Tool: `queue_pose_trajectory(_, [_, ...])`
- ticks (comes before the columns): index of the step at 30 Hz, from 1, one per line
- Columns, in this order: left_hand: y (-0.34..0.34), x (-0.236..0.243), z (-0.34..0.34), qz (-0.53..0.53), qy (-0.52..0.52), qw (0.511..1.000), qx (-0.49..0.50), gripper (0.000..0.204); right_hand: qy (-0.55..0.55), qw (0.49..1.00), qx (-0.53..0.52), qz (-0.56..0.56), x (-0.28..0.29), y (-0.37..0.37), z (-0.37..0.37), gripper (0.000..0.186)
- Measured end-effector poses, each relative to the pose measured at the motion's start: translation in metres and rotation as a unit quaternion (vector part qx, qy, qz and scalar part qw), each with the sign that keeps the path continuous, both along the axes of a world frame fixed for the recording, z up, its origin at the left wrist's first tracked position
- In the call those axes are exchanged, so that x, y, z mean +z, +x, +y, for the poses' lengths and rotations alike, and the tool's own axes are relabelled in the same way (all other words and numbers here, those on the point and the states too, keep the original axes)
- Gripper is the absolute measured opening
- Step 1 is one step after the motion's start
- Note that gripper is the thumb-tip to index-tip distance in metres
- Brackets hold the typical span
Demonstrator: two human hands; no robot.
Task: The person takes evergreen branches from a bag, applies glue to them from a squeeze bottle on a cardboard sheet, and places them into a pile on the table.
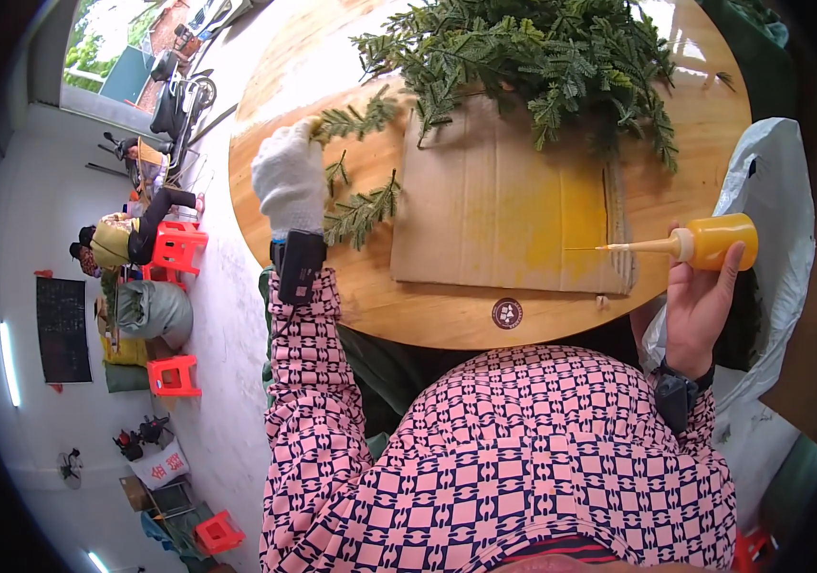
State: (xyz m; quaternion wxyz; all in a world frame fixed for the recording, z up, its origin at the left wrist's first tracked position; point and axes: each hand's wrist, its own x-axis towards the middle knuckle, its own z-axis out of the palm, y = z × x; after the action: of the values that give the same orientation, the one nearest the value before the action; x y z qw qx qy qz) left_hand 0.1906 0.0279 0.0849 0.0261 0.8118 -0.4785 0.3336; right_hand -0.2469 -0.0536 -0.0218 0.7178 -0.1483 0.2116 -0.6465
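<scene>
My left hand [289, 177], in a white knitted glove, is over the left part of the round wooden table. Its fingers are closed on the end of a small green artificial fir sprig [359, 118], which points right toward the cardboard. Just beside that hand lie a larger fir sprig [366, 212] and a tiny one [336, 170]. Bare and near the table's right edge, my right hand [698, 310] grips a yellow squeeze bottle [722, 242]. The bottle lies sideways, its long thin needle nozzle aimed left above the yellow-smeared cardboard sheet [485, 210].
A heap of fir branches [523, 57] covers the cardboard's far edge and the table [380, 315] behind it. White plastic sheeting [776, 220] hangs at the right. Far left, a person [117, 239] sits near red stools [178, 246] and a parked scooter [172, 105].
</scene>
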Motion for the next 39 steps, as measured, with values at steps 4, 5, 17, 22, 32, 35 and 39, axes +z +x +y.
queue_pose_trajectory(4, [0.011,0.008,0.014,-0.021,-0.070,0.997,-0.004,0.019,-0.004,1.000,0.004,-0.004,0.000,0.001,0.001,0.045])
queue_pose_trajectory(5, [0.011,0.009,0.016,-0.019,-0.071,0.997,-0.004,0.019,-0.004,1.000,0.004,-0.003,0.001,0.002,0.001,0.045])
queue_pose_trajectory(17, [-0.018,0.042,-0.009,-0.035,-0.170,0.962,-0.210,0.026,-0.005,1.000,0.006,-0.006,0.001,-0.003,0.000,0.044])
queue_pose_trajectory(22, [-0.062,0.031,-0.012,0.162,-0.251,0.918,-0.261,0.027,-0.001,1.000,-0.008,0.004,0.007,0.000,0.003,0.043])
queue_pose_trajectory(32, [-0.143,-0.038,0.001,0.303,-0.141,0.862,-0.381,0.026,-0.028,0.999,-0.015,-0.005,0.013,-0.002,-0.004,0.042])
queue_pose_trajectory(35, [-0.156,-0.060,0.006,0.227,0.046,0.915,-0.331,0.034,-0.043,0.999,-0.017,0.004,0.016,0.003,-0.006,0.042])
queue_pose_trajectory(39, [-0.156,-0.066,0.005,0.243,0.040,0.907,-0.341,0.042,-0.040,0.998,-0.031,0.036,0.020,0.014,-0.009,0.043])
